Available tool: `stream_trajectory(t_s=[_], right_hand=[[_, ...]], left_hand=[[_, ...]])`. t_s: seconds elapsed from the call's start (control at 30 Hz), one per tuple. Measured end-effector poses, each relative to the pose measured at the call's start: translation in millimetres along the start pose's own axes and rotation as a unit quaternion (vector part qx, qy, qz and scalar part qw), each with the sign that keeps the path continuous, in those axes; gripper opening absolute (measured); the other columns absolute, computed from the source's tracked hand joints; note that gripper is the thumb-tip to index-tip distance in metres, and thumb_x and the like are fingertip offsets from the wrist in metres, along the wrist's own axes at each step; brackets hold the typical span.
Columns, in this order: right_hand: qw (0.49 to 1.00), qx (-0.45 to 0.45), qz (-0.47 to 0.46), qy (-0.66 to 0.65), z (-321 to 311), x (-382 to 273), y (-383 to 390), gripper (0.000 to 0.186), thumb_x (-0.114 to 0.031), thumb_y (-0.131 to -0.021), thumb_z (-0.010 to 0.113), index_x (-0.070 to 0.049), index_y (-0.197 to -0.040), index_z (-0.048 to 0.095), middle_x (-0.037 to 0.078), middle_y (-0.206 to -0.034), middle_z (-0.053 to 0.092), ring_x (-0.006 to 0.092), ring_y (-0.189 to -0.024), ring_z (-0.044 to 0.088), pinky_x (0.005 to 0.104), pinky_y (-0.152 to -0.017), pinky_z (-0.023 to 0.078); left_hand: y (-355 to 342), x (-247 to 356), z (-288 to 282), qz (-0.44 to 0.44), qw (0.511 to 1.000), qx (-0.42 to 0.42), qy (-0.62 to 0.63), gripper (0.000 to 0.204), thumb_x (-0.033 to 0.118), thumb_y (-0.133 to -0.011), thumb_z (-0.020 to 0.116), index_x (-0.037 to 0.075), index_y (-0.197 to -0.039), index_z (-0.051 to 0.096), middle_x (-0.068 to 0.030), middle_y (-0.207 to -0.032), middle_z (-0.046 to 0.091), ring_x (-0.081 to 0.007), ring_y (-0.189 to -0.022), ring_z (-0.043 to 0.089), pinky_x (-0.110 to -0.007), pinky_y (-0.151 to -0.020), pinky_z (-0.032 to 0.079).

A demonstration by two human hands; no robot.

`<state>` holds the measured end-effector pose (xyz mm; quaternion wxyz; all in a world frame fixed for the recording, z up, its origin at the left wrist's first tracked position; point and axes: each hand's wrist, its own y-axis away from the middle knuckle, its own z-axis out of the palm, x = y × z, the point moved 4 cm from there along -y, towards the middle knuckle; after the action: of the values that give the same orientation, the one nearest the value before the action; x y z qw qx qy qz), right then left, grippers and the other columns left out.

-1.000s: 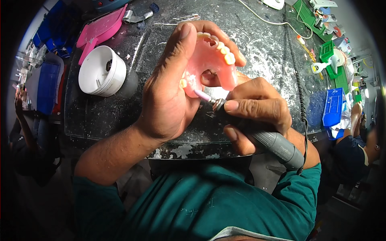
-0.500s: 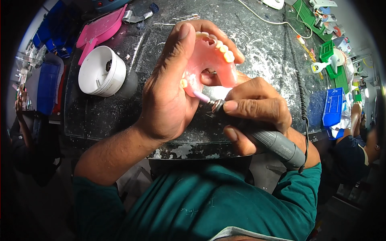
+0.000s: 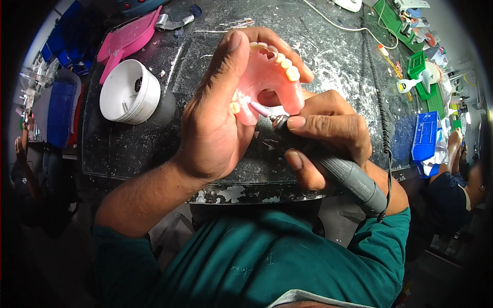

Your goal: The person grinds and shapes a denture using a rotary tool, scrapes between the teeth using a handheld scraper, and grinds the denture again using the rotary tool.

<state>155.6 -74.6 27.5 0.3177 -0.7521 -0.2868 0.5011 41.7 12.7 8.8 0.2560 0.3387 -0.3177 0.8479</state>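
Note:
Above the worktable, my left hand [image 3: 215,110] is wrapped round a pink denture [image 3: 280,84] with cream teeth along its curved rim. The thumb lies along its left side and the fingers curl behind the far edge. My right hand [image 3: 334,126] grips a grey handpiece grinder [image 3: 352,179] like a pen. A pinkish-lilac grinding bit [image 3: 260,109] sticks out of its front end. The bit's tip lies against the inner side of the denture's near left arm, close to a back tooth. White dust marks the pink surface there.
A white tub [image 3: 130,92] stands left of my left hand, with small bits inside. Beyond it lies a pink dustpan [image 3: 128,38]. The grinder's coiled black cord [image 3: 385,113] runs along the right. Green and blue bins [image 3: 425,136] line the right edge; other people sit at both sides.
My right hand has moved the grinder slightly up and left, so the bit's tip sits farther up the inside of the denture's left arm. The left hand has hardly moved.

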Motion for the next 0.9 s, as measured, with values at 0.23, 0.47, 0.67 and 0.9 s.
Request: stream_trajectory(t_s=[0.23, 0.47, 0.67, 0.9], right_hand=[[1.000, -0.014, -0.002, -0.007, 0, -1, -1, 0.043, 0.008, -0.065, 0.076, 0.000, -0.104, 0.061, 0.014, -0.091, 0.062, 0.0242, -0.079, 0.065, 0.0342, -0.074, 0.054], [0.998, 0.015, -0.045, -0.030, -4, 5, 4, 0.047, 0.004, -0.065, 0.079, -0.002, -0.105, 0.056, 0.013, -0.090, 0.061, 0.0270, -0.083, 0.065, 0.0434, -0.079, 0.055], [0.981, -0.019, -0.112, 0.160, -18, 1, -6, 0.043, -0.023, -0.082, 0.073, -0.006, -0.108, 0.044, 0.013, -0.086, 0.056, 0.0317, -0.091, 0.062, 0.0604, -0.098, 0.040], [0.988, -0.048, -0.095, 0.107, -16, 12, -9, 0.042, -0.016, -0.083, 0.071, -0.004, -0.111, 0.043, 0.015, -0.088, 0.055, 0.0453, -0.110, 0.060, 0.0681, -0.106, 0.029]], left_hand=[[1, -1, 0, -0.008, 0.999, -0.006, 0.046, 0.040, 0.040, -0.105, 0.029, 0.006, -0.114, 0.047, -0.0134, -0.104, 0.058, -0.0187, -0.099, 0.058, -0.033, -0.092, 0.047], [6, 1, -3, -0.048, 0.993, 0.053, 0.093, 0.059, 0.050, -0.102, 0.023, 0.002, -0.124, 0.048, -0.0170, -0.113, 0.059, -0.0226, -0.107, 0.057, -0.036, -0.098, 0.042], [8, -1, -8, 0.036, 0.997, -0.023, 0.072, 0.059, 0.038, -0.089, 0.034, -0.003, -0.130, 0.042, -0.0177, -0.126, 0.052, -0.0262, -0.122, 0.049, -0.039, -0.108, 0.033], [13, 3, 0, 0.014, 0.996, 0.057, 0.071, 0.047, 0.024, -0.091, 0.033, -0.004, -0.128, 0.039, -0.0131, -0.126, 0.048, -0.0235, -0.114, 0.051, -0.035, -0.101, 0.037]])
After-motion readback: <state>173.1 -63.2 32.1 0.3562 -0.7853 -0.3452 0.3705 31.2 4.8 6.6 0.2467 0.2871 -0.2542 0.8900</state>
